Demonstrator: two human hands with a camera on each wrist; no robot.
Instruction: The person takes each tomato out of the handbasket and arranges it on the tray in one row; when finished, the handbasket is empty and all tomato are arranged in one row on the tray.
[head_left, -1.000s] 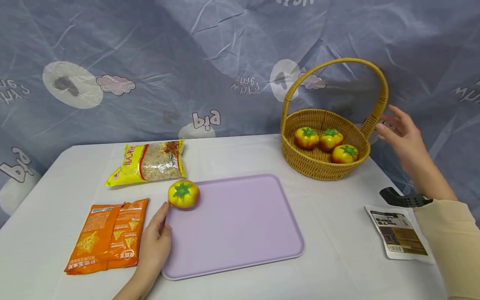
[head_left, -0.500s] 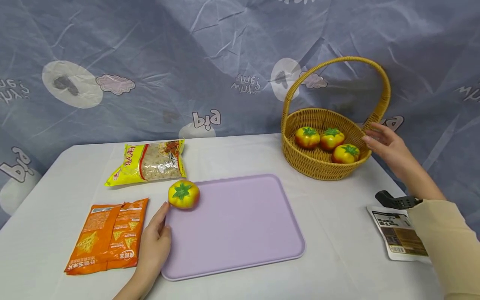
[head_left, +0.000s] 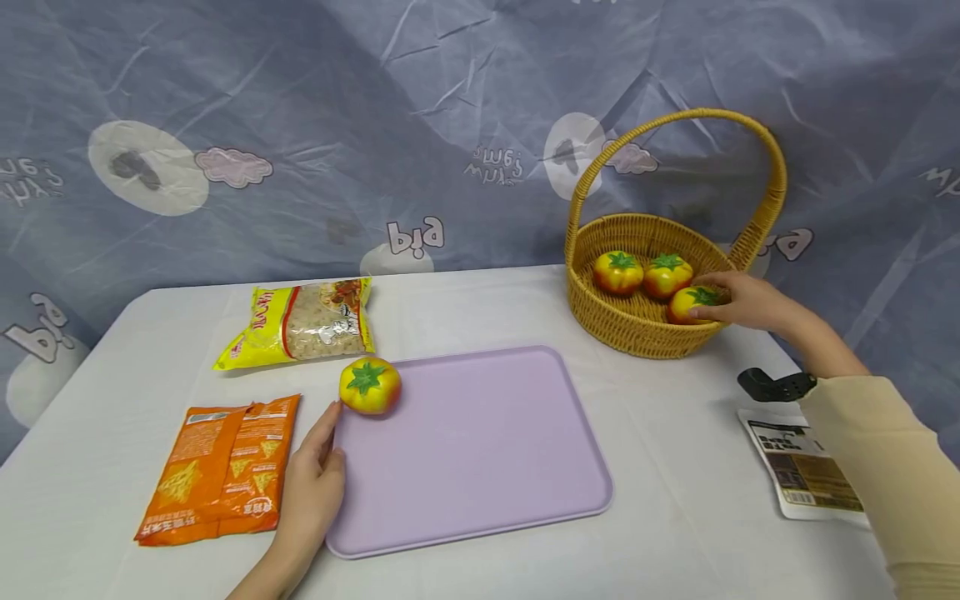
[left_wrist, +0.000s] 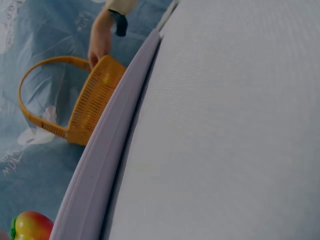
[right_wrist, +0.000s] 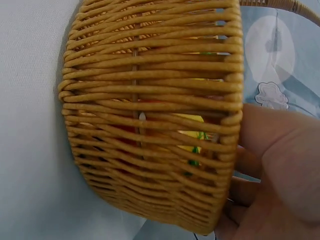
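Observation:
In the head view, my right hand (head_left: 750, 302) reaches over the right rim of a wicker basket (head_left: 637, 332). Its thumb and fingers curl round the nearest yellow-red tomato (head_left: 681, 305), which still sits inside. Two more tomatoes, one at left (head_left: 618, 273) and one in the middle (head_left: 667, 277), lie beside it. The right wrist view shows the basket's woven side (right_wrist: 150, 90) hiding most of the grip. My left hand (head_left: 311, 492) rests at the left edge of a lilac tray (head_left: 472, 450), fingers fairly straight, the index fingertip by a single tomato (head_left: 370, 386) at the tray's corner.
A yellow bag (head_left: 315, 323) with a clear window lies behind the tray. An orange snack packet (head_left: 217, 471) lies left of my left hand. A white-and-brown pouch (head_left: 798, 467) is partly under my right sleeve. The basket's tall handle (head_left: 697, 114) arches above its opening.
My right hand has moved left and down from beside the basket handle, over the rim and onto the nearest tomato. The left hand stays at the tray's edge.

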